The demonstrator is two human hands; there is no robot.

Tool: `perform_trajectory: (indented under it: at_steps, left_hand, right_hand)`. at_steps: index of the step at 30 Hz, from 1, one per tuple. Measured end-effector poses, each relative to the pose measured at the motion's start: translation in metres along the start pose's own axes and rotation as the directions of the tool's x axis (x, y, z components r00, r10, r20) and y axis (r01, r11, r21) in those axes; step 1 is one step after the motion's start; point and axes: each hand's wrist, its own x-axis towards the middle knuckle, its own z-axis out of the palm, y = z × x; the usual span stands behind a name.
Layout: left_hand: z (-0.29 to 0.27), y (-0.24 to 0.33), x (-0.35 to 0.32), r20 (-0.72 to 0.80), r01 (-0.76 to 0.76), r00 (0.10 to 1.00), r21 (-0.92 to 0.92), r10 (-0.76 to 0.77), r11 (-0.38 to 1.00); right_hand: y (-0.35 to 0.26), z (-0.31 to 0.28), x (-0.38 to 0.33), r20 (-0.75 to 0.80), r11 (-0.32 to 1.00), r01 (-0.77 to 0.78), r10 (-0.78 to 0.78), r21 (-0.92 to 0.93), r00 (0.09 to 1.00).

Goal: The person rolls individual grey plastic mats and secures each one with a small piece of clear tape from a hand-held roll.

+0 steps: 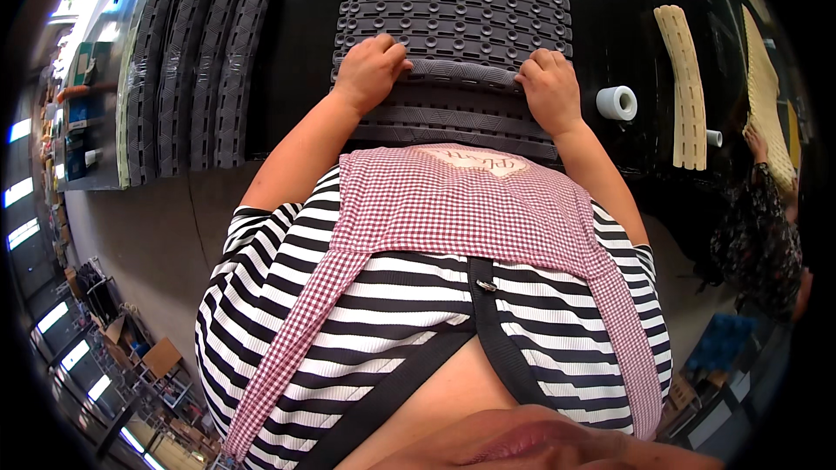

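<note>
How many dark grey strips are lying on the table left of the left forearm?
4, side by side: leftmost strip, second strip, third strip, rightmost strip. Any stacked underneath would be hidden.

Mat [453, 13] midway on surface [300, 61]. Strips [202, 78] left of mat, side by side. Right of mat: roll [607, 104], then strip bundle [682, 91]; smaller roll [714, 137] just right of bundle.

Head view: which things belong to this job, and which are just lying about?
Job in hand:
dark ridged strip, held between left hand and right hand
dark studded mat beyond it

Apparently lying about:
white roll
cream strip
four long dark pieces, perhaps related
</note>
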Motion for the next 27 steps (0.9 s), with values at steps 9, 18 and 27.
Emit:
perform_trajectory:
  at_steps: [9,18,27]
  left_hand:
    - [-0.002,0.038,-0.026,0.004,0.017,1.0,0.115,-0.018,0.993]
    - [0.036,-0.01,0.081,0.2,0.323,0.91,0.206,-0.363,0.924]
    - [0.055,-0.051,0.168,0.07,0.36,0.921,0.22,-0.382,0.907]
  right_hand:
    - [-0.039,-0.002,-0.048,0.196,0.985,-0.161,0.171,-0.067,0.966]
    - [0.044,0.06,0.047,0.126,0.967,-0.151,0.179,-0.206,0.976]
    - [0.054,0.067,0.08,-0.21,0.993,-0.085,0.066,-0.081,0.975]
